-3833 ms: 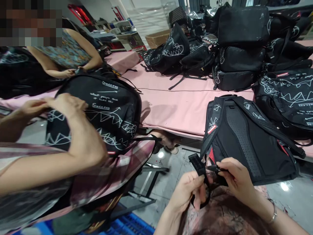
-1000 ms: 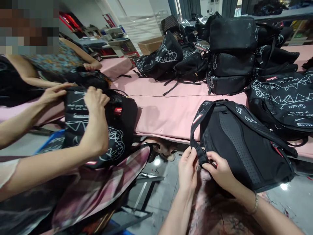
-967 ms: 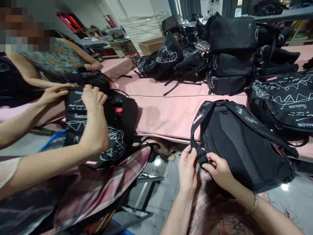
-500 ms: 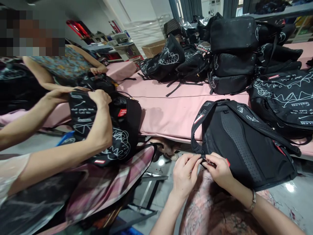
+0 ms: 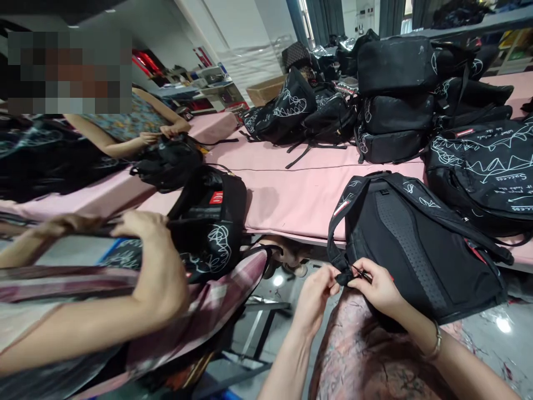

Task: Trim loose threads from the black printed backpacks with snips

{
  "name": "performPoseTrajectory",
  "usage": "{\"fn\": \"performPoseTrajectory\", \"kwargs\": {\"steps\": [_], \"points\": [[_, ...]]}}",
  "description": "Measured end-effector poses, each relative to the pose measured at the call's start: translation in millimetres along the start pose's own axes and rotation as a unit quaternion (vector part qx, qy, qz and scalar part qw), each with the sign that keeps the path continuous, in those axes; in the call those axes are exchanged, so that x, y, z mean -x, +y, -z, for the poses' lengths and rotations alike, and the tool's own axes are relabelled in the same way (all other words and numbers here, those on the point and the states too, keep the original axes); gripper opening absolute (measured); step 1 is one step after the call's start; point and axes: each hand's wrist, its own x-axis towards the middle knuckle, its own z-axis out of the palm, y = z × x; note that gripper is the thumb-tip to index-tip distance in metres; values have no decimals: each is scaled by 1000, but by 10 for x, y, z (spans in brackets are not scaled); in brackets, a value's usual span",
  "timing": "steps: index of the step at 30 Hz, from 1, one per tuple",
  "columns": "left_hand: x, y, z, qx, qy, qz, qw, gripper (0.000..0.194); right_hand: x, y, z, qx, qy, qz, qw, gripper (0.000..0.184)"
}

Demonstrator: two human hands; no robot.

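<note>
A: How are the arms set?

B: Both reach forward from below, the right one slanting in with a bracelet (image 5: pixel 438 341) at its wrist. The left hand (image 5: pixel 316 291) and right hand (image 5: pixel 378 286) sit close together, fingertips facing.

A: Gripping anything?

B: Yes, both. The left pinches the low end of a strap (image 5: pixel 332 230) between thumb and fingers. The right holds a small dark tool (image 5: pixel 361 274) right at that end; it's partly hidden by the fingers, so I can't tell its kind.

A: And the bag?

B: The bag (image 5: pixel 403 244) lies just beyond the right hand and to its right, back panel up, reaching over the near edge of the table (image 5: pixel 291 183). The strap loops from its top down to the hands.

A: What else is about?

B: Patterned cloth (image 5: pixel 345 344) below the hands. Farther right, a scribbled bag (image 5: pixel 487 161); well beyond the hands, stacked bags (image 5: pixel 395 114). Well to their left is an open bag (image 5: pixel 216 222), and past it another person (image 5: pixel 141 116) handles a dark bag (image 5: pixel 170 161).

A: Anything in the way?

B: The right hand covers the bag's near left side, and a co-worker's arm (image 5: pixel 160 278) crosses before the open bag.
</note>
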Motion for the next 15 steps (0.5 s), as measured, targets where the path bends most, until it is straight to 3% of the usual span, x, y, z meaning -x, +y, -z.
{"fn": "performPoseTrajectory", "kwargs": {"steps": [3,6,9,12,15], "points": [[14,-47,2,-97,11,-39,994,36,39,-13,11,-41,-8,-23,999,14],[41,-66,2,-123,-11,-33,992,30,141,-63,78,-29,47,-31,998,24],[59,-53,-17,-126,-29,-25,991,29,288,-135,209,59,79,-14,995,22],[64,-32,-49,-146,-31,-37,988,25,419,-195,333,156,56,24,986,22],[69,-20,-77,-207,-27,-90,974,20,495,-230,385,222,34,46,973,24]]}}
